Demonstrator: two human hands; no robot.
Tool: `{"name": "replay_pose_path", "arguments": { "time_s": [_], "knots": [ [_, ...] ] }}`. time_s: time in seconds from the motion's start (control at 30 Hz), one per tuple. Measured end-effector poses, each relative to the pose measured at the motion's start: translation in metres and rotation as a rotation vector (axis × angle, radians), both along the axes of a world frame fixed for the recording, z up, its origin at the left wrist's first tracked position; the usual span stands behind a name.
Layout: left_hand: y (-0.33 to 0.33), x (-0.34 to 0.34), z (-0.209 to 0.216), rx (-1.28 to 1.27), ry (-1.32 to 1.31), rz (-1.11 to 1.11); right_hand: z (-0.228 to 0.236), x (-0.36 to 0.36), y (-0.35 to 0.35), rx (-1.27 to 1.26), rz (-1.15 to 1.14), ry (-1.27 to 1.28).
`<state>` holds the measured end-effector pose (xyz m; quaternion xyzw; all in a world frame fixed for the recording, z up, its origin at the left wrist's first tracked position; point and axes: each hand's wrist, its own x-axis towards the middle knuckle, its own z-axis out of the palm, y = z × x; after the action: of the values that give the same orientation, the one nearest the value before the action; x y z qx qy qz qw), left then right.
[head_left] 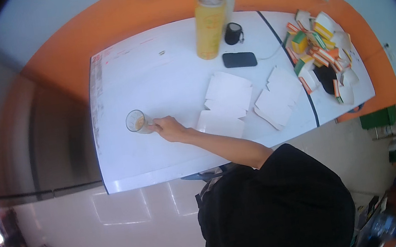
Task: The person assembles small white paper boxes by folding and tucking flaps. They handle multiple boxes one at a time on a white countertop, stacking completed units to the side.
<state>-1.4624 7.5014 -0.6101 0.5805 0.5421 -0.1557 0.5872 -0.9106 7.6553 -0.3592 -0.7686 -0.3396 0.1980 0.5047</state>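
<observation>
Indoors, white desk [132,82] against orange-banded wall [96,33]; right hand [171,128] pinching clear glass mug [135,119] by its side, something brownish [141,123] inside.

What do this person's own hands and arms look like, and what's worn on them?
The right hand wears no glove, and no watch or bracelet shows on the uncovered forearm. Above it is a loose, black fabric short sleeve without visible markings. The left hand is out of view.

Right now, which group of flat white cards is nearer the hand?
The left group of cards: it lies between the hand, holding the glass mug, and the right group, which sits farther off.
</observation>
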Motion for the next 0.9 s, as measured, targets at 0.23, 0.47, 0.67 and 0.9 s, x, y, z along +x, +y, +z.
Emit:
{"name": "replay_pose_path", "arguments": {
  "time_s": [0.23, 0.47, 0.67, 0.9],
  "knots": [
    [0.030, 0.001, 0.029, 0.040, -0.034, 0.177, -0.017, 0.013, 0.017, 0.054, -0.114, 0.134],
    [0.054, 0.057, 0.060, -0.115, -0.143, 0.646, 0.000, 0.066, -0.032, -0.167, -0.104, 0.037],
    [0.001, 0.088, 0.035, -0.004, -0.213, 0.203, 0.017, 0.268, -0.233, -0.352, -0.294, -0.399],
    [-0.072, 0.118, 0.001, -0.190, -0.114, 0.424, -0.017, 0.345, -0.313, -0.708, -0.051, -0.496]
  ]
}}
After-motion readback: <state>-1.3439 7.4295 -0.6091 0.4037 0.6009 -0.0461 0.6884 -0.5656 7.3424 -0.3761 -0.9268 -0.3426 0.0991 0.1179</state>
